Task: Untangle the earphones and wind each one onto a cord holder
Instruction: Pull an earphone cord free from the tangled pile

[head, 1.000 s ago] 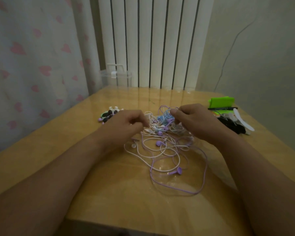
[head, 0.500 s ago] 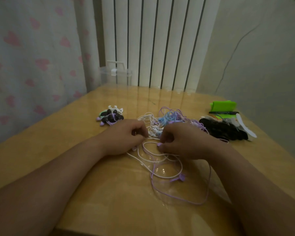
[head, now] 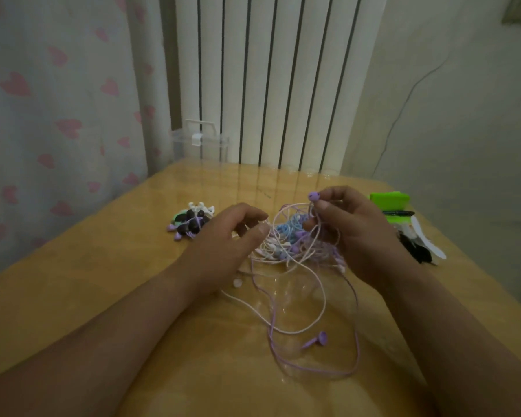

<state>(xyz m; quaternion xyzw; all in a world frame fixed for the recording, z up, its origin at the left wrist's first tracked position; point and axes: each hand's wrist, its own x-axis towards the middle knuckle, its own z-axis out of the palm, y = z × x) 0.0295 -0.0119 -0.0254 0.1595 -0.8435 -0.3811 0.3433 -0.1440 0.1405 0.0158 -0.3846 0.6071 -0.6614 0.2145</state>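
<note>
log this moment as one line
phase: untangling | right hand: pinches earbud above tangle | left hand: at tangle, grip unclear | bundle: left of tangle, on table

A room in a home: well to the left of the fingers hangs a pale curtain printed with pink hearts, and straight beyond them a tall white ribbed radiator stands. To their right is a plain painted wall with a thin dark line climbing it, cable or crack, hard to tell. Below the fingers lies a glossy honey-coloured wooden table carrying small household clutter: a tangle of pastel earphones, a clear plastic box with a handle at the far edge, and a bright green case beside a black pen just right of the fingers
</note>
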